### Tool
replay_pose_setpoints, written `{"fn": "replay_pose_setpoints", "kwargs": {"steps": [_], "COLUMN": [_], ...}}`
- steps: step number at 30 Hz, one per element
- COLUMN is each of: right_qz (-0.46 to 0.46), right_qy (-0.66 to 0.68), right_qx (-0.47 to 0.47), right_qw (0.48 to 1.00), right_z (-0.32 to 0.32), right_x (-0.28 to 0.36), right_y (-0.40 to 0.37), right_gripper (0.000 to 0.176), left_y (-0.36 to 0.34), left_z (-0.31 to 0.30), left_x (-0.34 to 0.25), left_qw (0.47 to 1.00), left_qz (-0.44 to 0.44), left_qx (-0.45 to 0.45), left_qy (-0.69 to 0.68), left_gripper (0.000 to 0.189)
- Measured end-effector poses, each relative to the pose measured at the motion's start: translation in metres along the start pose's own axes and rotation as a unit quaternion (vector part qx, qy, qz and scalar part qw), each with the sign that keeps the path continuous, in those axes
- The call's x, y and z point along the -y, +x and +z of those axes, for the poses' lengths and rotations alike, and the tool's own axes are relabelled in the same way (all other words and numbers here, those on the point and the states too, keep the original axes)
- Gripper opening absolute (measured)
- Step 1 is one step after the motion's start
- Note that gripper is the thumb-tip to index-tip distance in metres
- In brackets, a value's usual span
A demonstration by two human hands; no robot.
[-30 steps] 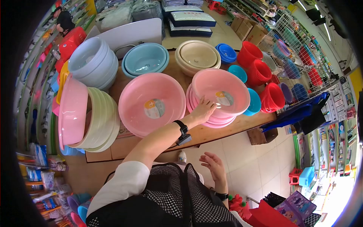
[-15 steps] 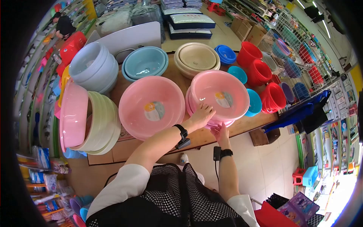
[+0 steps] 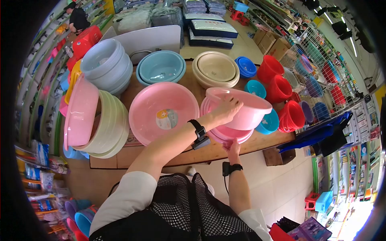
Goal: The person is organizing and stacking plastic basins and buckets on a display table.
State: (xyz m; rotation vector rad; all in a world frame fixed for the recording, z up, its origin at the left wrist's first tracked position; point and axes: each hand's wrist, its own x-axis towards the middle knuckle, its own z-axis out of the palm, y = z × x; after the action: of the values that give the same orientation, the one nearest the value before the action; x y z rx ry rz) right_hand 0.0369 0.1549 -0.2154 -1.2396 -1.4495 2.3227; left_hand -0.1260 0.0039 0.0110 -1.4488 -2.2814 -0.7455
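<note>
My left hand (image 3: 228, 109) is closed over the near left rim of a pink basin (image 3: 251, 114), which is tilted up above a stack of pink basins (image 3: 225, 130). Below it, my right hand (image 3: 232, 148) has its fingers at the near rim of that stack, touching it. Part of the stack is hidden by the tilted basin and my left forearm. To the left, another large pink basin (image 3: 150, 102) with a round sticker inside lies face up on the wooden table (image 3: 181, 158).
Beige basins (image 3: 215, 82), blue-green basins (image 3: 142, 80) and pale blue buckets (image 3: 106, 72) stand along the back. Leaning at left are pale green basins (image 3: 112, 128). Red buckets (image 3: 291, 116) and turquoise bowls (image 3: 267, 124) sit to the right.
The top pink basin has been raised and tilted away from the stack by my left hand. My right hand has moved up to the lower rim. The view has shifted slightly.
</note>
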Motion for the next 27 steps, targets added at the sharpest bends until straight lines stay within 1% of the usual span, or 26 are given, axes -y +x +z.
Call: {"fn": "replay_pose_setpoints", "kwargs": {"steps": [1,4,6,7,9,10,13,15,17,19,22,25,27], "right_qz": [0.015,0.039,0.079,0.102,0.151,0.162,0.2,0.206,0.212,0.22,0.228,0.229,0.224], "right_qy": [0.044,0.146,0.151,0.162,0.185,0.173,0.144,0.138,0.136,0.135,0.14,0.125,0.115], "right_qx": [0.013,0.092,0.066,0.076,0.092,0.074,0.023,0.008,-0.003,-0.011,0.007,0.021,0.045], "right_qw": [0.999,0.984,0.983,0.979,0.967,0.969,0.969,0.969,0.968,0.966,0.964,0.965,0.967], "right_z": [-0.002,-0.036,-0.045,-0.053,-0.069,-0.075,-0.083,-0.084,-0.082,-0.076,-0.067,-0.047,-0.031], "right_x": [0.002,-0.032,-0.05,-0.062,-0.084,-0.093,-0.108,-0.112,-0.111,-0.109,-0.11,-0.098,-0.087], "right_y": [-0.009,-0.011,-0.037,-0.045,-0.064,-0.073,-0.109,-0.127,-0.141,-0.148,-0.15,-0.151,-0.149], "right_gripper": [0.042,0.029,0.018,0.017,0.016,0.016,0.016,0.016,0.015,0.015,0.014,0.013,0.012], "left_y": [-0.002,-0.036,-0.062,-0.07,-0.079,-0.086,-0.119,-0.153,-0.197,-0.248,-0.315,-0.352,-0.342], "left_z": [-0.001,0.026,0.032,0.033,0.018,0.008,-0.028,-0.057,-0.082,-0.106,-0.138,-0.14,-0.152], "left_x": [0.001,-0.003,-0.02,-0.023,-0.025,-0.027,-0.02,-0.005,0.01,0.029,0.043,0.045,0.036], "left_qw": [0.998,0.996,0.996,0.996,0.993,0.988,0.979,0.978,0.964,0.96,0.966,0.969,0.97], "left_qz": [-0.026,0.008,0.018,0.021,0.008,0.0,-0.05,-0.097,-0.165,-0.228,-0.249,-0.24,-0.234], "left_qx": [0.034,0.054,0.074,0.085,0.041,0.021,-0.02,-0.012,-0.023,-0.006,0.056,0.052,0.054], "left_qy": [-0.035,-0.067,-0.042,-0.031,-0.114,-0.156,-0.198,-0.186,-0.206,-0.161,-0.034,-0.033,-0.049], "left_gripper": [0.036,0.041,0.047,0.05,0.056,0.059,0.061,0.055,0.05,0.041,0.031,0.028,0.026]}}
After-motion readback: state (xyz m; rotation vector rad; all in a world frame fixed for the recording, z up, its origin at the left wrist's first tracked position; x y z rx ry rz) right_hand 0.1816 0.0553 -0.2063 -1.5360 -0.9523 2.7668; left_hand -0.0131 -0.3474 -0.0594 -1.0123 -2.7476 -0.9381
